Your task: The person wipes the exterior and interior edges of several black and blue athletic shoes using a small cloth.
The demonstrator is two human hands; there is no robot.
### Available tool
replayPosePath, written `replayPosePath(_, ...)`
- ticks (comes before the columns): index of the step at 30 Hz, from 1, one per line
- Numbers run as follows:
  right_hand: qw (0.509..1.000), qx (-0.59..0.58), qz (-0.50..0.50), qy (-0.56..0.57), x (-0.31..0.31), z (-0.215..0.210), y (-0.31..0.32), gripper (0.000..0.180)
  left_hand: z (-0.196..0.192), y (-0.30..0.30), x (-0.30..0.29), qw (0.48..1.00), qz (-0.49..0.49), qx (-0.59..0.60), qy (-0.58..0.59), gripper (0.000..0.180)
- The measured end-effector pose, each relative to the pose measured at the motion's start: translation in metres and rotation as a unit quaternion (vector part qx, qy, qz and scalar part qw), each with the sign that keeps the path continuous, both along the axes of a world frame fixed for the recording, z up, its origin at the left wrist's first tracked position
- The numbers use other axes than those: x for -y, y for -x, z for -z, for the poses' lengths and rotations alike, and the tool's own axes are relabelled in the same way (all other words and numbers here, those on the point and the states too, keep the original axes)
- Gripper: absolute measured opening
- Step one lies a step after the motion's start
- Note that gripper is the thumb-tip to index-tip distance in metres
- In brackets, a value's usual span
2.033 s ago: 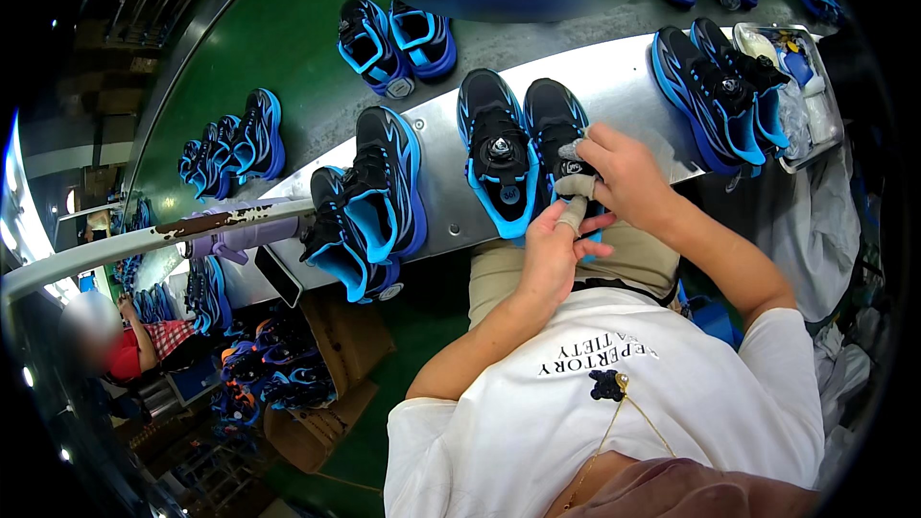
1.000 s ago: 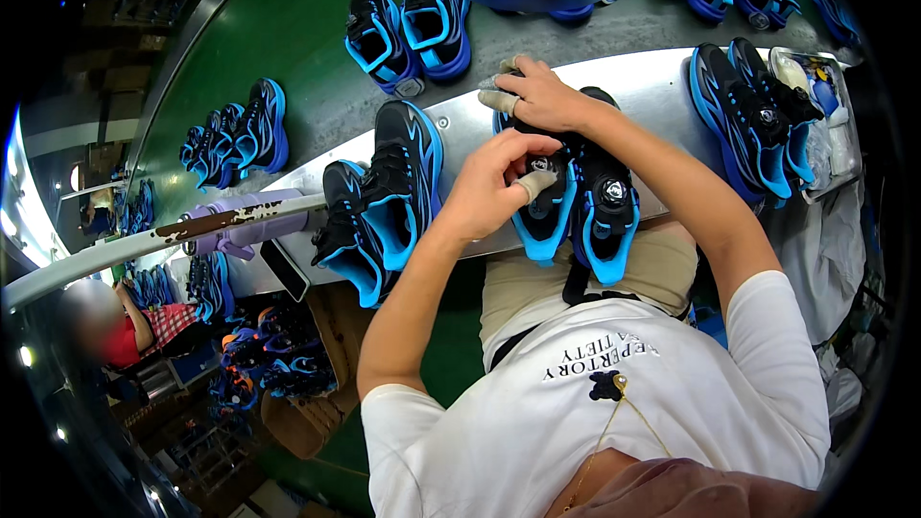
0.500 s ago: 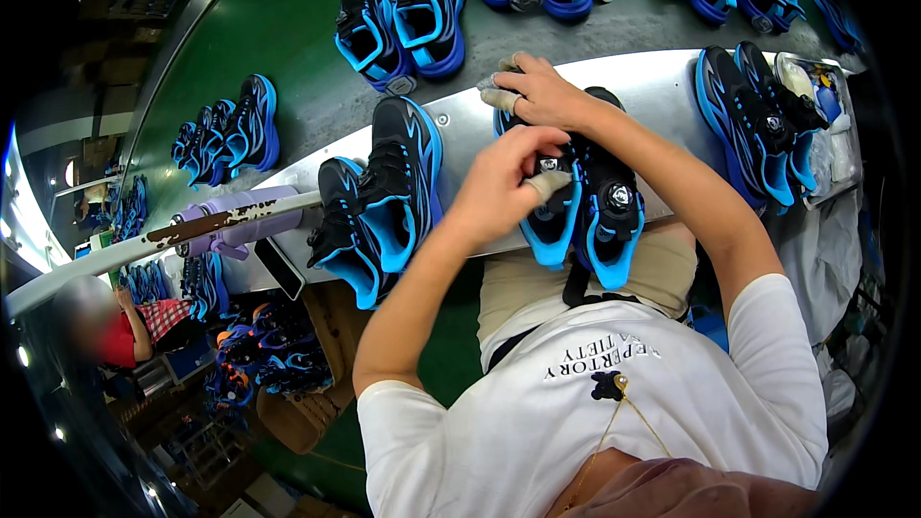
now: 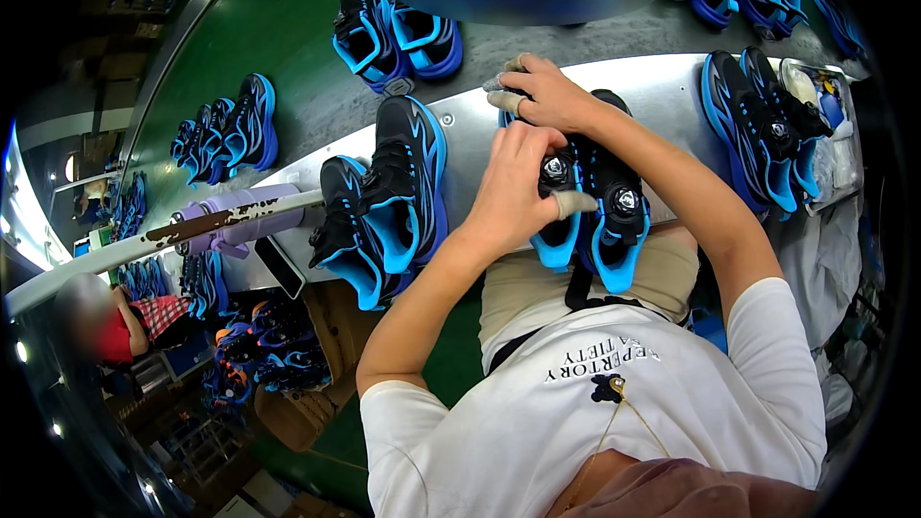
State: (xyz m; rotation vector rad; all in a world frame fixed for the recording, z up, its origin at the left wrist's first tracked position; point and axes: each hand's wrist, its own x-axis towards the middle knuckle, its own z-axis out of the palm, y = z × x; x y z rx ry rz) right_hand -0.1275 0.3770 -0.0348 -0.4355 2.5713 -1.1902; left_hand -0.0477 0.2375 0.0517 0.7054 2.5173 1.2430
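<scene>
2 hands [image 4: 518, 182] touch a shoe [image 4: 556, 173] on shiny metal [image 4: 467, 163] beside a green tabletop [image 4: 305, 43].

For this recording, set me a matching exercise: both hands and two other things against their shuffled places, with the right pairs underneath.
1. purple cylindrical bottle
2. left hand
3. right hand
4. flat black rectangular phone

A. over the toe of a black-and-blue shoe
B. at the near edge of the silver metal bench
C. behind the peeling white metal rail
D. beside that shoe's round dial

Pairs: 1-C, 2-D, 3-A, 4-B
</scene>
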Motion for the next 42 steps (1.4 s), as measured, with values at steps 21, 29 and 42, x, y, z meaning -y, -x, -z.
replayPosePath(21, 0.989, -0.039, -0.117, 0.077, -0.039, -0.085, -0.08, 0.029, 0.013, -0.097, 0.013, 0.899, -0.243, 0.267, -0.247, 0.012)
replayPosePath(29, 0.995, -0.091, -0.038, 0.014, -0.032, -0.088, -0.09, 0.031, -0.013, -0.099, -0.011, 0.999, -0.006, -0.044, -0.02, 0.038)
replayPosePath(42, 0.95, -0.15, 0.043, -0.269, -0.041, -0.103, 0.093, 0.068, 0.002, -0.1, -0.016, 0.977, 0.143, -0.077, 0.135, 0.049)
